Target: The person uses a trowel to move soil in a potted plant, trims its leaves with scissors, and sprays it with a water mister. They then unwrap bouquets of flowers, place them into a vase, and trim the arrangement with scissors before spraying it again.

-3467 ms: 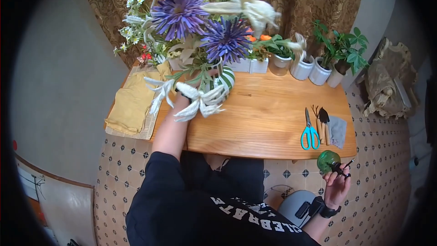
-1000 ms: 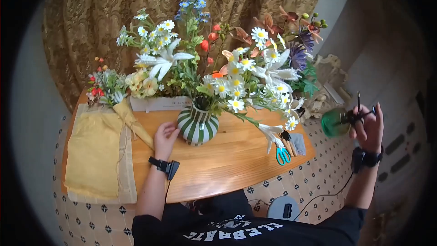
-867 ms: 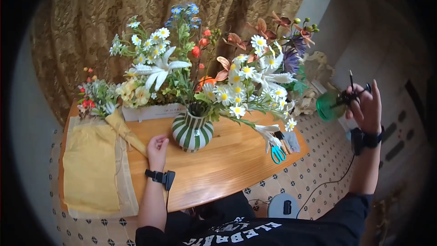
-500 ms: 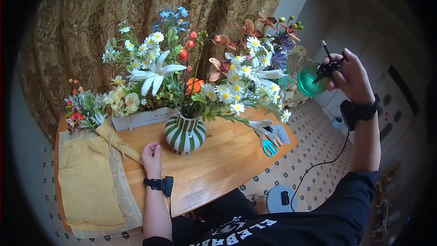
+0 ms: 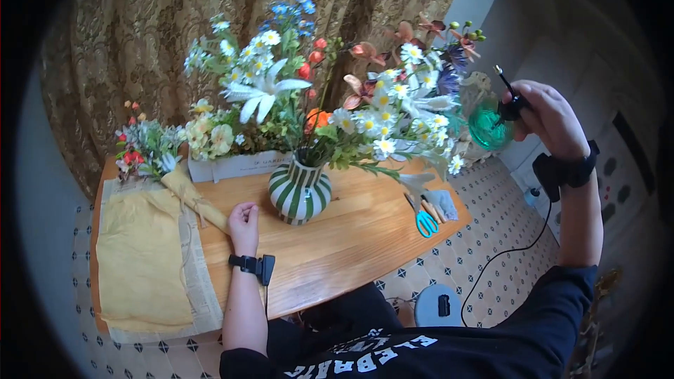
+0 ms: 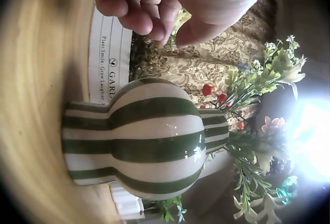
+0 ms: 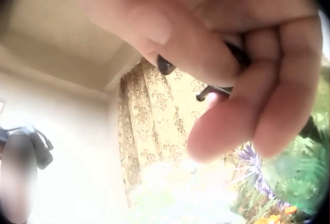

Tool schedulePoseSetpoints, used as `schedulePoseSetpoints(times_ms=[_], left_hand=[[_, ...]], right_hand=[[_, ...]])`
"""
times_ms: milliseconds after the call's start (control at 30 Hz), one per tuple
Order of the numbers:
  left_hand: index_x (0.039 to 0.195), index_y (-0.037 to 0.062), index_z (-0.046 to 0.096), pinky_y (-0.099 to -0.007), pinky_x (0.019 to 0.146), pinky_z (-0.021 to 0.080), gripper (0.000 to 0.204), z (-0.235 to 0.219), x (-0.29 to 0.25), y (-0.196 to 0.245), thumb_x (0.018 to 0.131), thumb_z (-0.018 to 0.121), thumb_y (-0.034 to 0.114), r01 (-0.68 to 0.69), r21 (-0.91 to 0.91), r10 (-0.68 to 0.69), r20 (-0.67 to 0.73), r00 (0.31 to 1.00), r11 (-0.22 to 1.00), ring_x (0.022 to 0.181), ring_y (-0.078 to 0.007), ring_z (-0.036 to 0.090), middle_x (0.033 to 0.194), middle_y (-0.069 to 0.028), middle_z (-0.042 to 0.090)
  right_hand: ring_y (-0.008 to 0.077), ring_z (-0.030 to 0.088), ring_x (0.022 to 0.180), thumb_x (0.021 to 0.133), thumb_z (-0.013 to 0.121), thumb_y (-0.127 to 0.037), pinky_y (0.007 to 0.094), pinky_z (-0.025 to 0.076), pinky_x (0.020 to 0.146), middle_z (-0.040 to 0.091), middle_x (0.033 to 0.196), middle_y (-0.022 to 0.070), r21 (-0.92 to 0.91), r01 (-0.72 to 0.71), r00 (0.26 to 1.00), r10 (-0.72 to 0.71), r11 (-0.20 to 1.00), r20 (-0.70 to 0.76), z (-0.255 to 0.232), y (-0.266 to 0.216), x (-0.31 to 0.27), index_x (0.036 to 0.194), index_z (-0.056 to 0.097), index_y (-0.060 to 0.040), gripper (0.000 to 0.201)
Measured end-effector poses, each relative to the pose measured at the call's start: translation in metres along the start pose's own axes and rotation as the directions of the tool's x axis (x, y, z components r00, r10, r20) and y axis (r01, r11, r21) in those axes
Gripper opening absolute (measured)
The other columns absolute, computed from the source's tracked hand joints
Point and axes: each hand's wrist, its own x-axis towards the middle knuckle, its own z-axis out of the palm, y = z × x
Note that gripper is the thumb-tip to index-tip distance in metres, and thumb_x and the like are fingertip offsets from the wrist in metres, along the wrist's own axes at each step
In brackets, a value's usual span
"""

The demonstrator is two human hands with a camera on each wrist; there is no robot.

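Note:
A green-and-white striped vase [image 5: 300, 193] stands on the wooden table, full of daisies [image 5: 382, 123], white lilies and orange and purple blooms. Just left of it, my left hand [image 5: 243, 228] holds nothing, its fingers loosely curled; the left wrist view shows this hand [image 6: 170, 7] apart from the vase [image 6: 154, 141]. At the right, my raised right hand [image 5: 551, 116] grips the black top of a green see-through spray bottle [image 5: 489, 128], beside the bouquet. In the right wrist view, fingers [image 7: 278, 95] curl round the black top, with the green bottle [image 7: 304, 175] partly visible.
Yellow cloth [image 5: 144, 260] lies over newspaper at the left, with a wrapped bouquet [image 5: 186, 193] behind it. Scissors [image 5: 426, 224], small tools and a grey packet [image 5: 442, 205] lie at the right. A white planter [image 5: 239, 166] stands behind the vase.
My left hand has left the vase and moved slightly away from it. My right hand has raised the bottle from beside the table to flower height. The bouquet has been turned, and the head view has shifted.

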Motion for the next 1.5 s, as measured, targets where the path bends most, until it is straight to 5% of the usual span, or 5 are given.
schedulePoseSetpoints(times_ms=[167, 467, 733, 1033, 1500], left_hand=[[0.095, 0.0002, 0.062, -0.0193, 0.061, 0.044, 0.009, 0.000, -0.002, 0.000, 0.088, 0.062, 0.005, -0.010, 0.009, 0.010, -0.026, 1.000, 1.000, 0.067, -0.0055, 0.054, 0.078, -0.0009, 0.062], [0.093, 0.0009, 0.063, -0.0189, 0.054, 0.040, 0.008, 0.003, 0.000, -0.002, 0.087, 0.063, 0.005, -0.070, 0.047, 0.072, -0.029, 0.997, 0.996, 0.061, -0.0035, 0.049, 0.071, 0.0019, 0.059], [0.094, 0.0001, 0.063, -0.0190, 0.060, 0.043, 0.009, 0.001, -0.005, 0.011, 0.087, 0.062, 0.007, -0.028, 0.169, 0.028, 0.006, 1.000, 0.985, 0.065, -0.0035, 0.051, 0.074, 0.0014, 0.060], [0.094, -0.0001, 0.064, -0.0199, 0.056, 0.044, 0.012, 0.003, -0.005, 0.008, 0.086, 0.064, 0.009, -0.099, 0.072, 0.098, 0.029, 0.995, 0.992, 0.060, -0.0042, 0.052, 0.070, 0.0015, 0.059], [0.094, 0.0002, 0.064, -0.0208, 0.054, 0.045, 0.011, 0.006, -0.001, -0.004, 0.085, 0.064, 0.006, 0.032, -0.009, -0.032, 0.006, 0.999, 0.999, 0.060, -0.0048, 0.052, 0.071, 0.0010, 0.059]], right_hand=[[0.0093, 0.036, 0.038, 0.097, 0.030, -0.054, 0.0260, 0.050, 0.050, 0.039, 0.047, -0.0031, 0.388, -0.168, 0.985, 0.172, 0.906, 0.024, 0.015, 0.029, -0.004, 0.101, 0.054, -0.0030, 0.057], [0.0278, 0.064, 0.061, 0.091, 0.041, -0.056, 0.0521, 0.052, 0.078, 0.062, 0.068, 0.0160, 0.647, -0.302, 0.826, -0.147, 0.700, 0.544, 0.081, 0.090, -0.069, 0.119, 0.044, -0.0014, 0.062], [0.0319, 0.062, 0.097, 0.091, 0.048, -0.048, 0.0535, 0.036, 0.103, 0.064, 0.092, 0.0183, 0.675, -0.736, 0.600, -0.412, 0.051, 0.686, 0.251, 0.172, -0.094, 0.125, 0.043, -0.0081, 0.053], [0.0341, 0.063, 0.085, 0.098, 0.041, -0.042, 0.0415, 0.044, 0.086, 0.060, 0.065, 0.0151, 0.780, -0.576, 0.552, -0.587, 0.244, 0.591, 0.265, 0.064, -0.046, 0.116, 0.036, -0.0068, 0.039], [0.0343, 0.063, 0.080, 0.095, 0.029, -0.061, 0.0468, 0.047, 0.084, 0.056, 0.059, 0.0121, 0.793, -0.595, 0.536, -0.672, 0.129, 0.511, 0.295, 0.001, -0.024, 0.117, 0.036, -0.0084, 0.058]])
